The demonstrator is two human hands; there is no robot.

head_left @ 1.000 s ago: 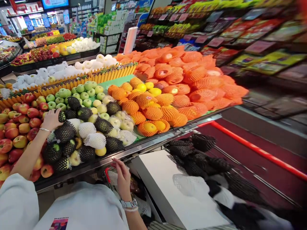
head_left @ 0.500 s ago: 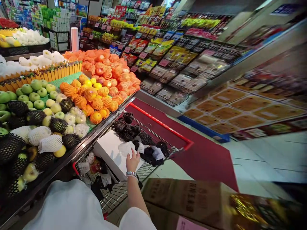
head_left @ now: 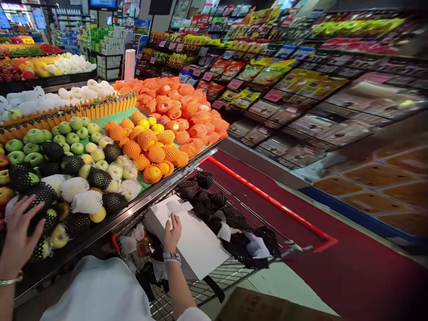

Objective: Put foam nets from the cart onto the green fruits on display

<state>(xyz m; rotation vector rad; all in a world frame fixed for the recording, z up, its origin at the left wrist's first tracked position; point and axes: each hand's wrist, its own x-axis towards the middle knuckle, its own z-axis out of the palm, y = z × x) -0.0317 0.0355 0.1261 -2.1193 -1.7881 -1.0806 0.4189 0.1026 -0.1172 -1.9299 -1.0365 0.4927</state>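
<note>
My left hand (head_left: 18, 232) is at the lower left with its fingers spread over a black-netted fruit (head_left: 42, 196) on the fruit display; a bracelet sits on the wrist. My right hand (head_left: 172, 232), wearing a watch, lies flat on a white box (head_left: 197, 245) inside the shopping cart (head_left: 267, 200). A loose white foam net (head_left: 176, 207) lies on the box just beyond the fingertips. A pile of black foam nets (head_left: 207, 200) fills the cart beside the box. Neither hand grips anything that I can see.
The display holds green apples (head_left: 67, 133), white-netted fruit (head_left: 85, 200) and orange-netted fruit (head_left: 150, 147), with a yellow fence divider (head_left: 100, 107) behind. A cardboard box (head_left: 267, 307) sits at the bottom. A red mat (head_left: 334, 267) and shelves of packaged goods (head_left: 284, 98) lie to the right.
The view swung right, then partly back. My right hand went from the cart's near edge onto the white box. My left hand left the view and returned lower on the netted fruit.
</note>
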